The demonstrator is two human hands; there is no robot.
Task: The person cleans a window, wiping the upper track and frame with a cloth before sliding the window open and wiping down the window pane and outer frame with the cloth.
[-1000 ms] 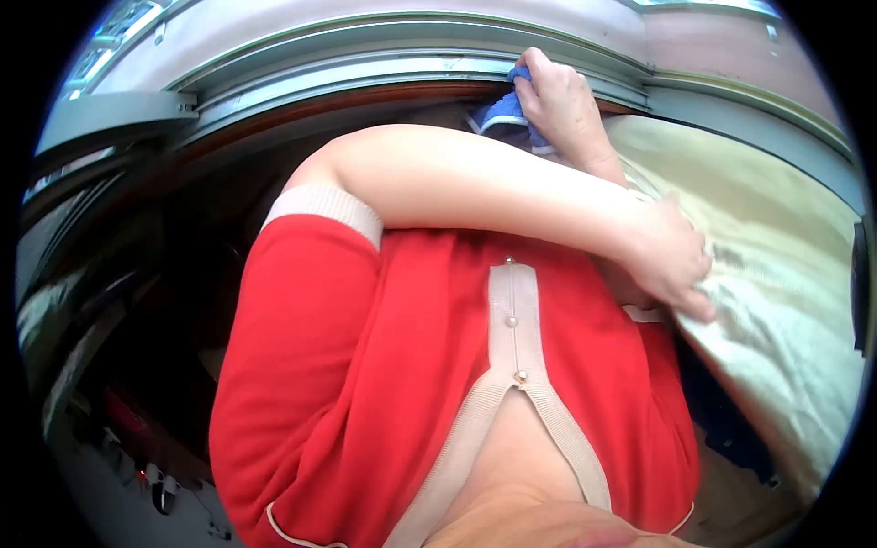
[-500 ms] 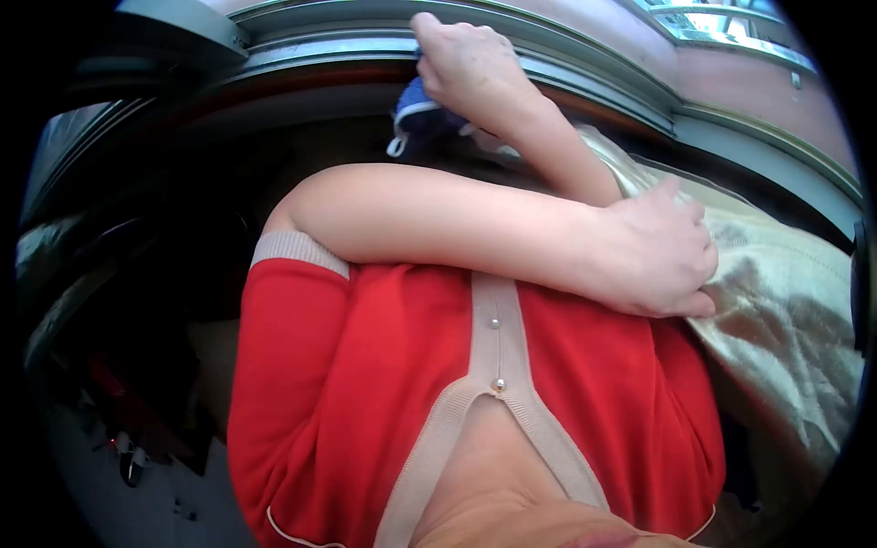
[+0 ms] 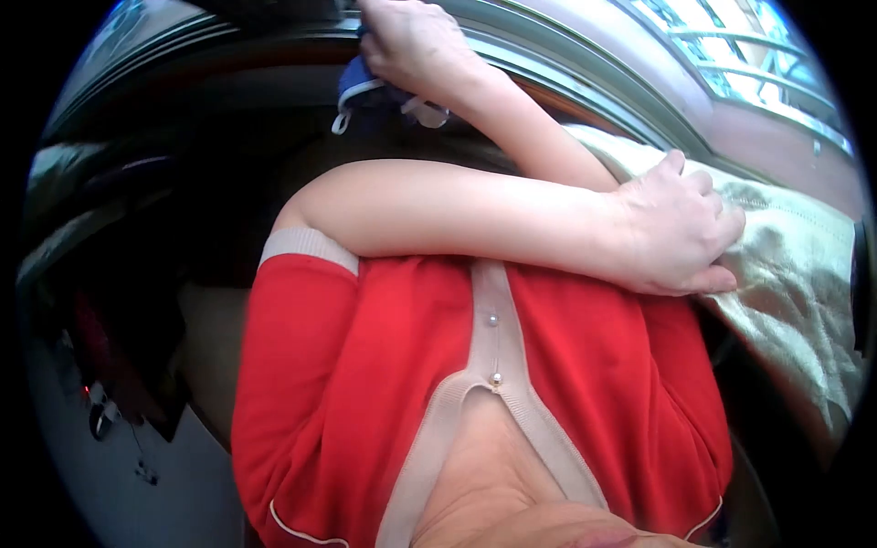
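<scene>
My right hand (image 3: 416, 50) reaches far forward and left to the window frame, its fingers closed at the top edge of the view. A blue cloth (image 3: 359, 80) with white edging and a small white loop hangs beneath that hand. My left hand (image 3: 681, 228) crosses over the right forearm. It rests back-up, with fingers spread and curved, on a shiny pale cream-green fabric (image 3: 790, 274) at the right. The fingertips are partly hidden, and I cannot make out any object under them.
Metal window rails (image 3: 548, 68) run diagonally across the top. Outside at the upper right is a barred railing (image 3: 758, 68). A dark, hard-to-read area lies to the left, with a grey floor (image 3: 183, 493) and small cable-like items (image 3: 105, 420) at the lower left.
My right hand has moved left and slightly up with the blue cloth. My left hand has shifted a little right and up on the fabric. The view has turned slightly.
</scene>
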